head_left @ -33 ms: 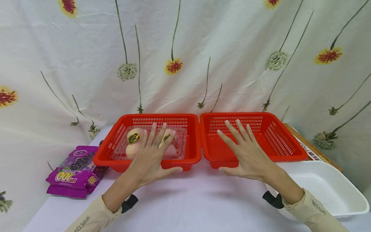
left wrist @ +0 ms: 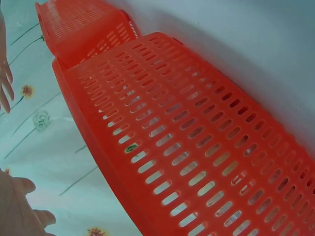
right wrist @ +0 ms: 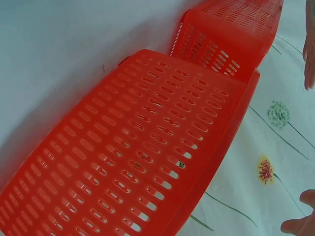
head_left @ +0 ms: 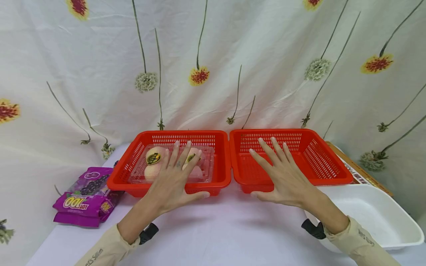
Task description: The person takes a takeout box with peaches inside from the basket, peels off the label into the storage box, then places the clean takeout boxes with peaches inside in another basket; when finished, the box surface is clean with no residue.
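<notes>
My left hand (head_left: pixel 174 179) hovers with fingers spread over the front of the left red basket (head_left: pixel 136 189), holding nothing. Inside that basket lies a clear plastic box (head_left: pixel 208 162) of pale round fruits (head_left: pixel 152 172) with dark stickers, partly hidden by my fingers. My right hand (head_left: pixel 286 179), also spread and holding nothing, is in front of and above the right red basket (head_left: pixel 319 168), where no contents show. In the left wrist view, the slotted wall of the left basket (left wrist: pixel 197 142) fills much of the frame. The right wrist view shows the right basket's slotted wall (right wrist: pixel 123 142).
Purple snack packs (head_left: pixel 81 201) with grape pictures lie left of the left basket. A white plastic tub (head_left: pixel 372 214) stands at the right, under my right forearm. Behind it are flat brown-and-white packages (head_left: pixel 357 171). A flower-printed cloth (head_left: pixel 213 103) hangs at the back.
</notes>
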`<control>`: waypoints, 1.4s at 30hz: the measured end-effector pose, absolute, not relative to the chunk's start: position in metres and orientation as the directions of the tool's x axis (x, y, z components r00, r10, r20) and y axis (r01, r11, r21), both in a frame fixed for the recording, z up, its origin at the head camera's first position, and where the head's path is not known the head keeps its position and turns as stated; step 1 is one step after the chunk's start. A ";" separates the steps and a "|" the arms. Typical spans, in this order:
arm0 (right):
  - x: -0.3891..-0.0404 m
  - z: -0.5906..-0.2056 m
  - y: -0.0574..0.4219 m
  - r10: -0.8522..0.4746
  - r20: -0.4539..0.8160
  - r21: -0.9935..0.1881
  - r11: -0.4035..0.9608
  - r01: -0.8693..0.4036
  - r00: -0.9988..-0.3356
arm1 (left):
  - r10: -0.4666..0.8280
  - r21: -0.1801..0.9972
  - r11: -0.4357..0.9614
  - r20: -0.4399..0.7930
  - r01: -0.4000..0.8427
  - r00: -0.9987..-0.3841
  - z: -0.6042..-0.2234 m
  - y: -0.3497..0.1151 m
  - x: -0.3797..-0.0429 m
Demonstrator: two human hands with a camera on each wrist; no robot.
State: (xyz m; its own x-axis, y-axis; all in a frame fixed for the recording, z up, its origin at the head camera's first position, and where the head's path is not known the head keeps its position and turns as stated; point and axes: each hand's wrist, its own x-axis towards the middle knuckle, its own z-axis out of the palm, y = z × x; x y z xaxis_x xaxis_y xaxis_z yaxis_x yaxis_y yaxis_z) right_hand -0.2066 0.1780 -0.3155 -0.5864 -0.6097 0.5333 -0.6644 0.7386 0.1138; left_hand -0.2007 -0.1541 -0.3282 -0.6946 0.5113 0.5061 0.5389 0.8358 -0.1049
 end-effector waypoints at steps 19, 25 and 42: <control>-0.212 -0.298 0.170 -0.547 0.389 -0.207 0.732 -0.649 -0.741 | 0.171 0.369 0.868 0.406 0.332 -0.898 -0.328 -0.185 -0.192; -0.228 -0.287 0.162 -0.511 0.246 -0.536 0.636 -0.554 -0.824 | -0.044 0.485 0.858 0.397 0.169 -0.917 -0.322 -0.231 -0.203; -0.302 -0.271 0.125 -0.586 -0.058 -0.884 0.407 -0.232 -0.808 | -0.245 0.572 0.814 0.169 -0.107 -0.955 -0.332 -0.323 -0.228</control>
State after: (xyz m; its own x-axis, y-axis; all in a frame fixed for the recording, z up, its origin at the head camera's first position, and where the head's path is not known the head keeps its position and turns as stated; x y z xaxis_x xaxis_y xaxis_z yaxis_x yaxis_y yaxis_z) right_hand -0.3021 0.1249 -0.2714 -0.8083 -0.5859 -0.0578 -0.2317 0.4069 -0.8836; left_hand -0.2275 -0.3227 -0.3320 -0.9547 -0.2448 0.1692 -0.1073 0.8135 0.5716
